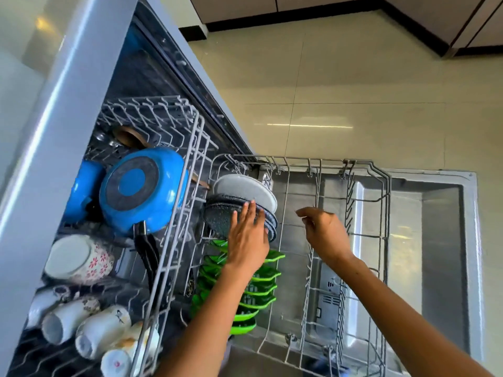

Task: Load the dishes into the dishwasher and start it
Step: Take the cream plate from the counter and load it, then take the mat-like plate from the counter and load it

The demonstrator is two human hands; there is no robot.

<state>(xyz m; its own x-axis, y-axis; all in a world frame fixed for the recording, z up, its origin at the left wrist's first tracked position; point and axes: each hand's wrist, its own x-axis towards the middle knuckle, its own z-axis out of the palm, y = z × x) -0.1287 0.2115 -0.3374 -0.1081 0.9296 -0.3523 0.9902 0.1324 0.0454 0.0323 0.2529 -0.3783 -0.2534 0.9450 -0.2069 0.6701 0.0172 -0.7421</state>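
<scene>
The dark speckled plates (239,213) stand on edge at the far left corner of the lower rack (381,183), beside a grey plate (242,190), tines keeping them upright. My left hand (246,240) rests straight fingers against them, steadying. My right hand (325,229) hovers loosely curled, holding nothing. Green dishes (261,289) fill the left edge; the right half offers room.

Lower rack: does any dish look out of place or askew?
Nothing looks broken or spilled. The dark speckled plates lean against the grey plate, the left hand resting straight fingers on them. The green plates stand in an even row.
</scene>
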